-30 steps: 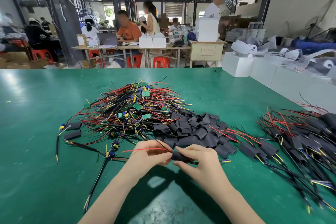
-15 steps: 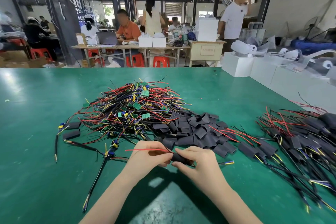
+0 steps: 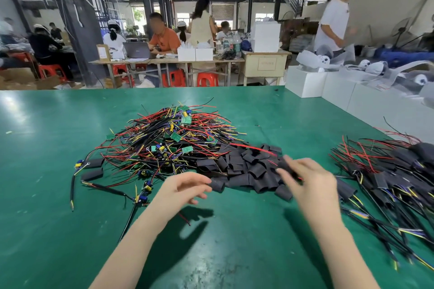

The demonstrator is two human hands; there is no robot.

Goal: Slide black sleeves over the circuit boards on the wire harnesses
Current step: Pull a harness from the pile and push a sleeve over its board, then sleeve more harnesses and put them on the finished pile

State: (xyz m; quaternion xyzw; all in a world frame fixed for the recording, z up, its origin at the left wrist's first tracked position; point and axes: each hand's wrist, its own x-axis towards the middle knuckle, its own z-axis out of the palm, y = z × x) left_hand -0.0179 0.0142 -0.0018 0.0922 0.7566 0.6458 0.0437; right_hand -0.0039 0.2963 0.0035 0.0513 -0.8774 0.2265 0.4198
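Head view shows both hands apart: the left hand [image 3: 185,186] loose-fingered, the blurred right hand [image 3: 305,178] reaching over the sleeves [image 3: 249,171], its grip unclear, the sleeved harness apparently released rightward.

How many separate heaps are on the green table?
3: bare wire harnesses in the middle, loose black sleeves just right of them, sleeved harnesses at the far right. Two stray sleeves lie at the left.
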